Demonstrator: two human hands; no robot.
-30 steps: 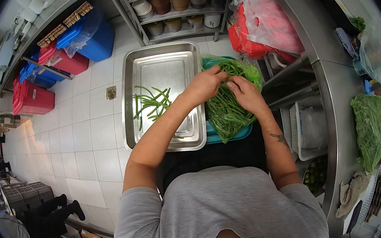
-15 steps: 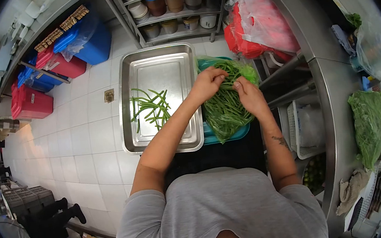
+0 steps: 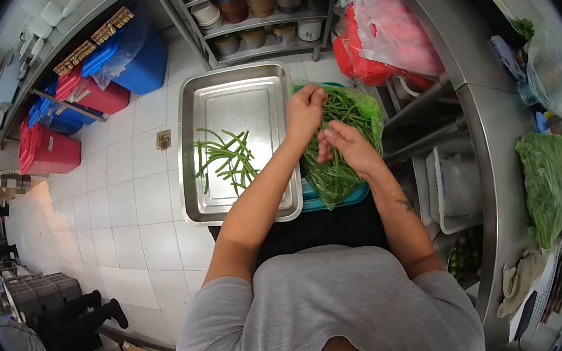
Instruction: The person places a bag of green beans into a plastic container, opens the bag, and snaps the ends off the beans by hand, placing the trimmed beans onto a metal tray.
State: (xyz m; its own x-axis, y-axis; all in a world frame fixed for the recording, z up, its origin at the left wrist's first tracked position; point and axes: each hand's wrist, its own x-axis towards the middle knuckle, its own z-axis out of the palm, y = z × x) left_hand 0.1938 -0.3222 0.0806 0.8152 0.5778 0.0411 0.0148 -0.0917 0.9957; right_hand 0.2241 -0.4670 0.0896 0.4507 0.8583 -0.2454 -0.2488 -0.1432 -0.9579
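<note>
My left hand (image 3: 305, 112) is closed in a pinch above the top of a clear green plastic bag (image 3: 338, 186). A green bean seems to be between its fingertips, mostly hidden by them. Just below and to the right, my right hand (image 3: 352, 146) has its fingers curled in against the thumb; what they hold, if anything, is hidden. Both hands are over a heap of long green beans (image 3: 339, 105) in the bag, which rests on a teal tray (image 3: 353, 196). Beside it, a steel pan (image 3: 234, 97) contains loose green beans (image 3: 225, 155).
A metal rack (image 3: 263, 21) with tubs stands ahead. Blue bins (image 3: 140, 63) and red bins (image 3: 49, 150) line the left. At right is a steel counter (image 3: 498, 130) with a bag of greens (image 3: 545, 180). A person's legs (image 3: 79, 323) show at lower left.
My hands have drawn apart a little: the left has shifted slightly left and up, the right down and left. The beans in the pan look unchanged.
</note>
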